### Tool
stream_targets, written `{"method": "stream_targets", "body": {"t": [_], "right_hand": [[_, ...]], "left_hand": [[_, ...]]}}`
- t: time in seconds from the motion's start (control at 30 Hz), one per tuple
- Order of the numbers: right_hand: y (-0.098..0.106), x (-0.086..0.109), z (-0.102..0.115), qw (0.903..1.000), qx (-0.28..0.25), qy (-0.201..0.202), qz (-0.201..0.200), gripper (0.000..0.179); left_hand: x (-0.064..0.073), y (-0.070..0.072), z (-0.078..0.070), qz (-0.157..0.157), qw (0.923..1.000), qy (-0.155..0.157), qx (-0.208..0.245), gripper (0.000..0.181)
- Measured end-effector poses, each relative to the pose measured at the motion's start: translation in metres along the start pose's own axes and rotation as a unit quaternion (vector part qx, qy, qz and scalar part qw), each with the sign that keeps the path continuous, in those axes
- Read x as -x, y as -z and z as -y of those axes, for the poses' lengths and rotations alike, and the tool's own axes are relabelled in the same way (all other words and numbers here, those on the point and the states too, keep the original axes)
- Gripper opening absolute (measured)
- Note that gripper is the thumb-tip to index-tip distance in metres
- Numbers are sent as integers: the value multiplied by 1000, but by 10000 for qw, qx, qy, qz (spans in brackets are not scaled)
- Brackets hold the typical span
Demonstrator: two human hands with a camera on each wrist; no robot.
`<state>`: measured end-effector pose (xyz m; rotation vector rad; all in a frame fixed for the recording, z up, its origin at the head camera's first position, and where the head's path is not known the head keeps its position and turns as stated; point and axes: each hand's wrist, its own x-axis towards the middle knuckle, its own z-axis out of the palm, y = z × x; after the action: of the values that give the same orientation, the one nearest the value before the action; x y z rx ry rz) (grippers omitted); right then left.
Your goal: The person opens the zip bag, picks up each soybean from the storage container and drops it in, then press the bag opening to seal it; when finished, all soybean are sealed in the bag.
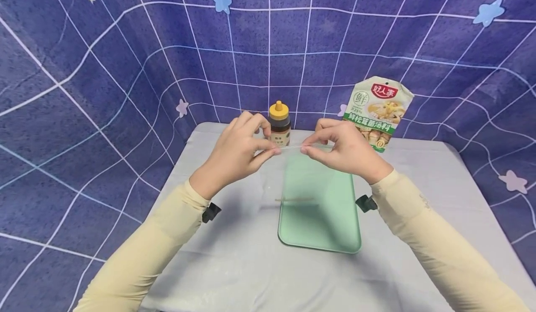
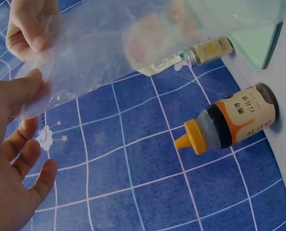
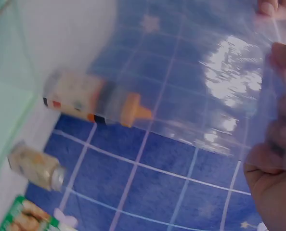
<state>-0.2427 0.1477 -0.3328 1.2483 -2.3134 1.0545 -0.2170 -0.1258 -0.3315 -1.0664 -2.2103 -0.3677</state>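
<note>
A clear plastic bag (image 2: pixel 95 62) hangs between the two hands, see-through and slightly wrinkled. My left hand (image 1: pixel 238 149) pinches one upper corner between thumb and index finger, the other fingers loosely bent. At the opposite corner, my right hand (image 1: pixel 341 149) pinches the same upper edge. The sheet looks stretched taut there and hangs over the left side of the green tray (image 1: pixel 322 228). A thin tan strip (image 1: pixel 297 200) shows low on the bag; whether it belongs to the bag I cannot tell. In the right wrist view, glare whitens part of the bag (image 3: pixel 229 72).
Behind the left hand stands a sauce bottle (image 1: pixel 279 125) with a yellow nozzle cap. A white and green food pouch (image 1: pixel 377 111) leans against the curtain (image 1: pixel 268 32) behind the right hand. The left wrist view shows a small jar (image 2: pixel 213 49). A pale cloth (image 1: pixel 234 265) covers the table.
</note>
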Motion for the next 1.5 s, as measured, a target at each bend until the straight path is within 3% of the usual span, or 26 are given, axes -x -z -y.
{"method": "stream_targets", "body": {"t": [0.27, 0.4, 0.5, 0.63, 0.9, 1.07, 1.3, 1.5], "right_hand": [[-2, -6, 2, 9982, 433, 412, -13, 5], [1, -6, 0, 9987, 411, 274, -131, 4], [5, -5, -1, 9995, 283, 92, -140, 3], [5, -4, -2, 9999, 75, 25, -89, 7], [-6, -6, -3, 9978, 126, 619, -180, 7], [-3, -5, -2, 9956, 374, 756, -417, 6], [3, -2, -2, 9971, 332, 547, -403, 4], [17, 13, -9, 9985, -149, 4, -533, 7]], "left_hand": [[-7, -1, -1, -15, 9998, -178, 49, 23], [-7, -5, 0, 78, 9997, 42, 248, 18], [-3, -6, 4, -35, 9986, 330, 416, 16], [1, -6, 6, -237, 9980, 277, 519, 16], [-4, -8, 4, -194, 9984, 52, 533, 14], [-8, -13, 3, -248, 9972, 219, 663, 23], [-24, -15, -4, -509, 9955, -5, 796, 18], [-19, -13, -1, -534, 9958, 3, 739, 19]]}}
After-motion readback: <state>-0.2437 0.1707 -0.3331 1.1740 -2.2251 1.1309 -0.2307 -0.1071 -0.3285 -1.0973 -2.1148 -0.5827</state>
